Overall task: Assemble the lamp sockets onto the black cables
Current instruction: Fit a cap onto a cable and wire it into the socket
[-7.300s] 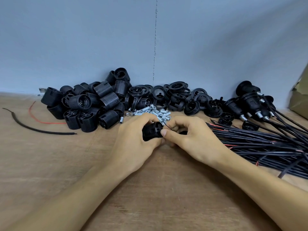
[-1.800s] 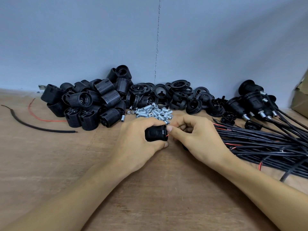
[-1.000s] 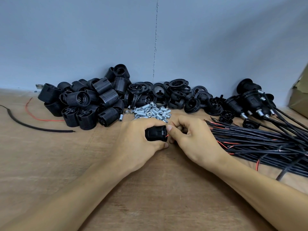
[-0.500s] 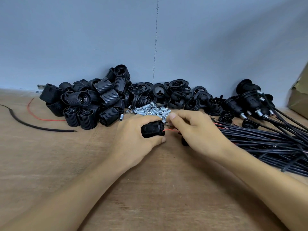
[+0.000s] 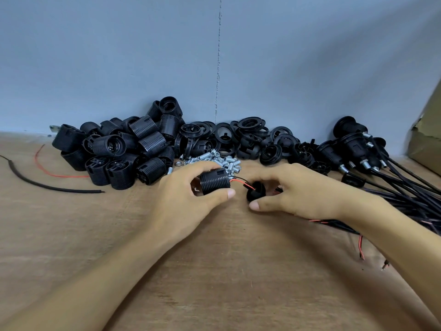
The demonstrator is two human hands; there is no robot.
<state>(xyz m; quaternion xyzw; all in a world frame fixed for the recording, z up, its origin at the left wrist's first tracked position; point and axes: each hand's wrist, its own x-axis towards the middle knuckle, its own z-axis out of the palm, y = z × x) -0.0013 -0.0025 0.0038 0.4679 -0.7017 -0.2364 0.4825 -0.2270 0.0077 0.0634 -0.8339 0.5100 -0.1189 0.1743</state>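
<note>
Gripping the threaded socket body [image 5: 214,182] between thumb and curled fingers, the left hand [image 5: 181,199] steadies it just above the counter [image 5: 226,271]. The right hand [image 5: 300,192] curls round the socket cap [image 5: 256,191], apparently to close it over the red and black wires [image 5: 238,180] between them.

A bare wooden surface [image 5: 214,271] runs back to a blue-grey wall [image 5: 119,56] with a vertical seam [image 5: 218,68]. A torn cardboard box [image 5: 427,139] sits at the right edge.

one held socket [image 5: 214,181], one cap [image 5: 259,192], one stray cable [image 5: 71,190], one red wire [image 5: 59,176], one box [image 5: 427,144]; heaped sockets [image 5: 124,151] beyond counting.
</note>
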